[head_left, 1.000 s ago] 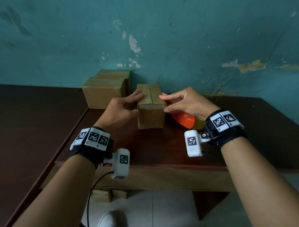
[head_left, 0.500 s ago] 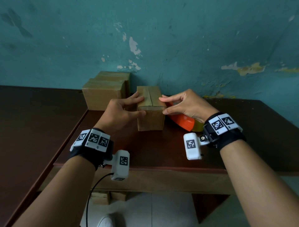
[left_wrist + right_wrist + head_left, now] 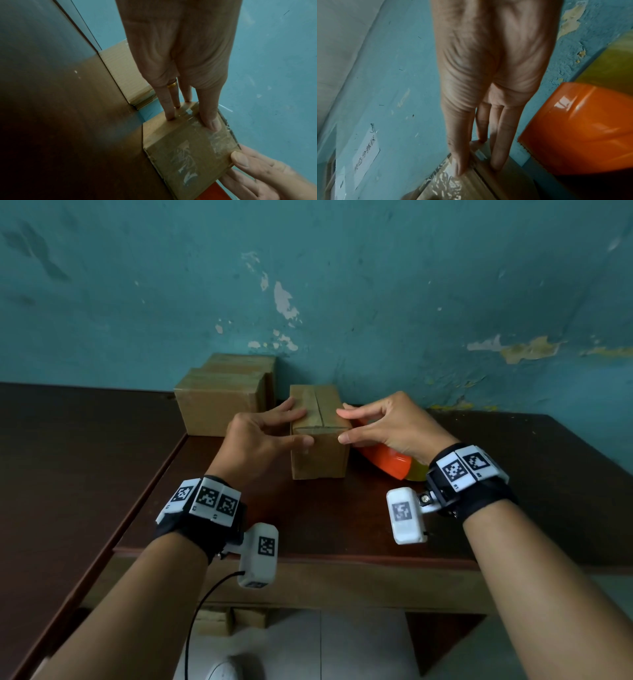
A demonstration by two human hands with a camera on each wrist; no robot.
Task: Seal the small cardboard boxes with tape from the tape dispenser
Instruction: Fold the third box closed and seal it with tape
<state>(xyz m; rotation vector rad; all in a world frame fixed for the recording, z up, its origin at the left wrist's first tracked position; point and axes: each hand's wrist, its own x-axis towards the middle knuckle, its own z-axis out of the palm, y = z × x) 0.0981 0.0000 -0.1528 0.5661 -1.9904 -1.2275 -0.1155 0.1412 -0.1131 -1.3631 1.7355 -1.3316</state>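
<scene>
A small cardboard box (image 3: 318, 455) stands upright on the brown table (image 3: 342, 518) near the wall, its top flaps meeting along a centre seam. Shiny clear tape shows on the front face of the box (image 3: 188, 155). My left hand (image 3: 304, 426) holds its top left corner, thumb on the front, fingers along the side. My right hand (image 3: 341, 426) pinches the top right corner, index finger on the top edge, thumb on the front. An orange tape dispenser (image 3: 387, 463) with a yellowish tape roll (image 3: 418, 474) lies just behind my right hand. The dispenser (image 3: 576, 128) lies close beside the box (image 3: 471, 186).
Two more cardboard boxes (image 3: 219, 405) stand against the teal wall at the back left. A darker table (image 3: 68, 474) adjoins on the left. Further boxes (image 3: 233, 619) sit on the floor under the table's front edge.
My left thumb has come onto the box's front face and my right thumb has dropped onto the front right edge. The box has stayed about where it was.
</scene>
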